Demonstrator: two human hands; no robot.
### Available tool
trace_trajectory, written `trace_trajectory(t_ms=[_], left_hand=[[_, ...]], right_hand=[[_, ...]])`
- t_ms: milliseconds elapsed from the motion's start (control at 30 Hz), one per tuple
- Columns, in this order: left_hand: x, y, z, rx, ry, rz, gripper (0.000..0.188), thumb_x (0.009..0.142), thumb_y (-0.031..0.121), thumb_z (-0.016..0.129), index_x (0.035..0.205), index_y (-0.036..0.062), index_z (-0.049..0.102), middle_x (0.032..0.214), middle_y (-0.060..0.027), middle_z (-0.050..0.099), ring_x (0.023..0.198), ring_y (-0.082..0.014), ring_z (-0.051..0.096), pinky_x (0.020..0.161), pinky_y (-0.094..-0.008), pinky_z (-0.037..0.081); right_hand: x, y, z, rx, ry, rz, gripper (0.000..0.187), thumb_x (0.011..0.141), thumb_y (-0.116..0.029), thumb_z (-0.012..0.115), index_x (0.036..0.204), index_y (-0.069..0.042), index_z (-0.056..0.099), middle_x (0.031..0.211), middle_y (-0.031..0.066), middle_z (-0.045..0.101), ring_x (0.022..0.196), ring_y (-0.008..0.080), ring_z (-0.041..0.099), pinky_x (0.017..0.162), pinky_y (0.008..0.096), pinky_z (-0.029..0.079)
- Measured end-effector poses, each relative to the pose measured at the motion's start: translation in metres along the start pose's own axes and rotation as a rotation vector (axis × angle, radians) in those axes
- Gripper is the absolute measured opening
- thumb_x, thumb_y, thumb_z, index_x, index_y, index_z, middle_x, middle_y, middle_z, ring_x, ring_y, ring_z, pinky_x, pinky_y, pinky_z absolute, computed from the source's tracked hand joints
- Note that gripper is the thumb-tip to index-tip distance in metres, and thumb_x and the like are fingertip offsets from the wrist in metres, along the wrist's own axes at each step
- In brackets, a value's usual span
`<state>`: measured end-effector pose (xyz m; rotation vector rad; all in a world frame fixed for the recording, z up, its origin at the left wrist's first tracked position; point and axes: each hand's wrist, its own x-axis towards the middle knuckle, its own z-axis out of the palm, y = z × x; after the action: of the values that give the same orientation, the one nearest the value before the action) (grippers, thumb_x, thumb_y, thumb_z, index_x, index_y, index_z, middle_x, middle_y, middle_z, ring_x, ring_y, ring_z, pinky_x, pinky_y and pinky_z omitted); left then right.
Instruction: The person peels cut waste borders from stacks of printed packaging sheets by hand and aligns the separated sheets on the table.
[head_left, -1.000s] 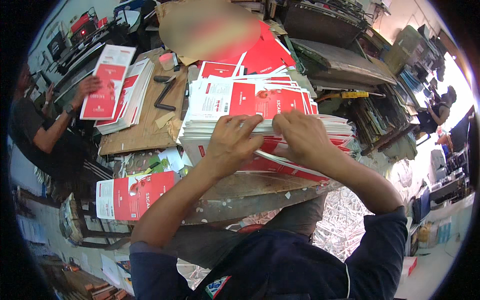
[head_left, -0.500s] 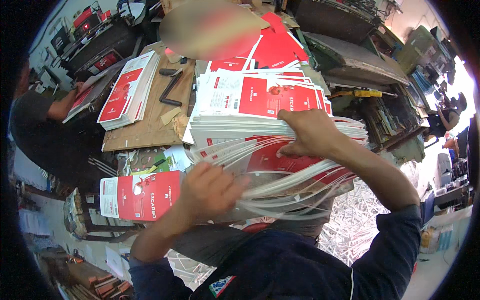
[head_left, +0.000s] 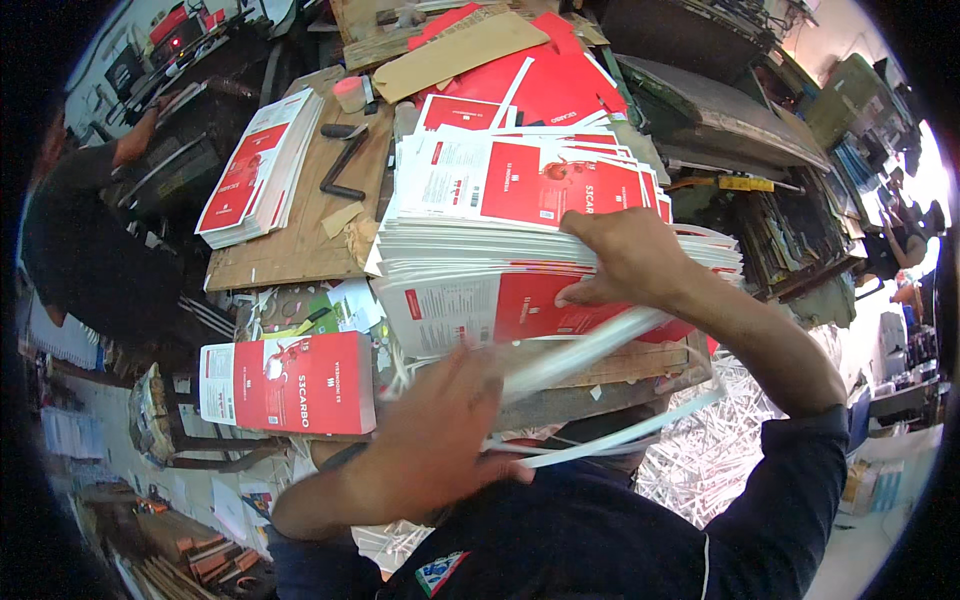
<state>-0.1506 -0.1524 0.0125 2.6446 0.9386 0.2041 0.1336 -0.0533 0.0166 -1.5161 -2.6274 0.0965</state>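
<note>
My right hand point(head_left: 630, 255) grips the edge of a thick stack of red-and-white printed sheets point(head_left: 525, 190), its fingers on top and its thumb against the front. Below the thumb, a red-and-white printed face point(head_left: 440, 310) of the stack tilts toward me. My left hand point(head_left: 440, 425) is blurred by motion in front of the stack, thumb stretched away from the other fingers. White paper strips point(head_left: 590, 350) run beside it, smeared by motion, and another strip point(head_left: 630, 430) hangs lower down. I see no firm hold on them.
A neat printed pile point(head_left: 285, 385) lies left of my left hand. Another pile point(head_left: 255, 170) rests on the wooden board point(head_left: 340, 260) near a black angled tool point(head_left: 345, 165) and pink roll point(head_left: 350, 93). Strip waste point(head_left: 690, 440) covers the floor at right. A co-worker point(head_left: 90, 230) is at left.
My left hand has swung down and toward me. The fanned strips along the stack's front have come away and dropped, uncovering its printed face. My right hand keeps its hold.
</note>
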Motion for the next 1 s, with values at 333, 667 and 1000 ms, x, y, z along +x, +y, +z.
trace_trajectory(t_ms=[333,667,1000], left_hand=[[0.128,-0.045,-0.028,0.120,0.044,-0.128,0.072,0.064,0.050,0.089,0.120,0.0118,0.066,0.104,-0.0149,0.071,0.098,-0.0356,0.068,0.085,-0.0459,0.053],[0.129,-0.056,-0.016,0.162,0.180,0.029,0.060,0.061,0.056,0.087,0.095,0.0101,0.068,0.076,-0.0115,0.069,0.075,-0.0342,0.069,0.065,-0.0437,0.052],[0.119,-0.043,-0.031,-0.002,0.232,0.017,0.050,0.060,0.032,0.096,0.095,0.0046,0.074,0.076,-0.0105,0.072,0.067,-0.0227,0.070,0.065,-0.0328,0.053]], right_hand=[[-0.014,-0.015,-0.006,0.062,-0.111,0.097,0.071,0.065,-0.042,0.089,0.120,-0.009,0.057,0.103,0.0143,0.070,0.099,0.0347,0.068,0.084,0.0497,0.052],[-0.189,0.041,0.048,-0.152,0.505,0.755,0.147,0.053,-0.034,0.098,0.161,-0.004,0.003,0.161,0.0243,0.025,0.148,0.0421,0.029,0.117,0.0527,0.031],[-0.237,-0.015,0.175,0.372,0.737,0.860,0.054,0.097,-0.024,0.066,0.141,0.001,0.046,0.133,0.0229,0.054,0.124,0.0335,0.054,0.103,0.0410,0.044]])
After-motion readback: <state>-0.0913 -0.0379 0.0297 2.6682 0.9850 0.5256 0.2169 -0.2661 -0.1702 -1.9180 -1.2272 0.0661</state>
